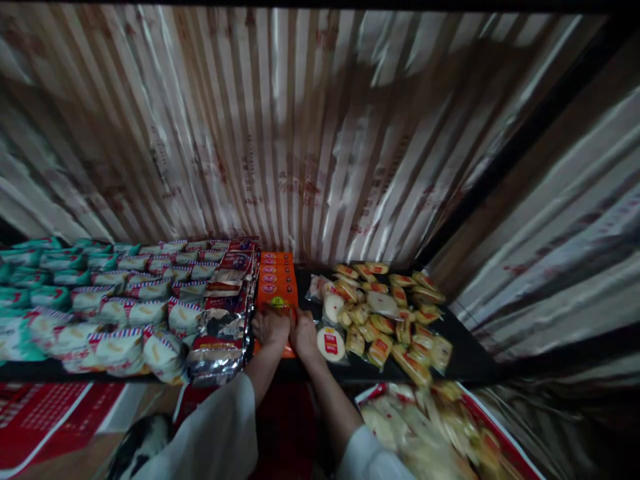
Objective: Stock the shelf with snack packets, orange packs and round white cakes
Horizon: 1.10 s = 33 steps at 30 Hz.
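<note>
A row of orange packets (278, 280) with round dark logos runs from the back of the black shelf to its front edge. My left hand (271, 328) is closed on the front orange packet, at its left side. Close beside it, my right hand (303, 331) closes on the packet's right side. Both sets of fingers are partly hidden and blurred. Shiny silver and dark red foil packets (225, 320) stand in a row just left of my left hand. A round white pastry in clear wrap (331, 343) lies right of my right hand.
Several white bags (117, 347) and green bags (50, 298) fill the shelf's left. Small yellow wrapped snacks (383, 325) are heaped at the right. Below the shelf (470, 360), an open carton (425, 427) holds more wrapped snacks. Striped sheeting (280, 133) covers the back.
</note>
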Each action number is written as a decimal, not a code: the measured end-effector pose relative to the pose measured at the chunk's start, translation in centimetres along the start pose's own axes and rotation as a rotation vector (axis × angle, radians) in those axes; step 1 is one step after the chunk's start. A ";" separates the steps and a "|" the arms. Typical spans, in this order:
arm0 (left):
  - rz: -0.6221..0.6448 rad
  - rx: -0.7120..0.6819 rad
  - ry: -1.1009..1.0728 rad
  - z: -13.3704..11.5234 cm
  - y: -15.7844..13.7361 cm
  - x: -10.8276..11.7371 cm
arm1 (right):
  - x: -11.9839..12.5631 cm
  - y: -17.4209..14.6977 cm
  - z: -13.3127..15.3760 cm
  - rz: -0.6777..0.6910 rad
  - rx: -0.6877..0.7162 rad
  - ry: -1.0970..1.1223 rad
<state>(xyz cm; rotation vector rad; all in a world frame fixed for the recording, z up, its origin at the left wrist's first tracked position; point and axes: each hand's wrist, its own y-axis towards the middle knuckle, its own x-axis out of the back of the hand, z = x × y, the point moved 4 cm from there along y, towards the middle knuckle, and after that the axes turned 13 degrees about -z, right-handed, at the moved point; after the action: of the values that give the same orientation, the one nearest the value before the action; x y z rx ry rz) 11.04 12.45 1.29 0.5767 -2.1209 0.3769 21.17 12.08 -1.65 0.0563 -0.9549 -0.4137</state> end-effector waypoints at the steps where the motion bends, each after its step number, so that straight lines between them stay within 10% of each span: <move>1: 0.000 -0.003 0.006 0.0 -0.1 0.0 | 0.0 0.0 0.0 0.009 0.003 -0.003; 26: -0.010 -0.283 0.084 0.3 -2.0 -0.2 | -0.9 -0.8 -1.2 -0.146 0.084 0.069; 33: 0.017 -0.373 -0.267 1.9 -4.7 1.4 | 0.9 -3.8 -0.6 -0.275 0.122 0.352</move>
<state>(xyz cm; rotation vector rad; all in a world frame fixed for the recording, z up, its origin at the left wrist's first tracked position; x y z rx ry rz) 11.53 7.24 1.63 0.4064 -2.3745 -0.0954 20.89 8.18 -2.15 0.3633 -0.6243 -0.5766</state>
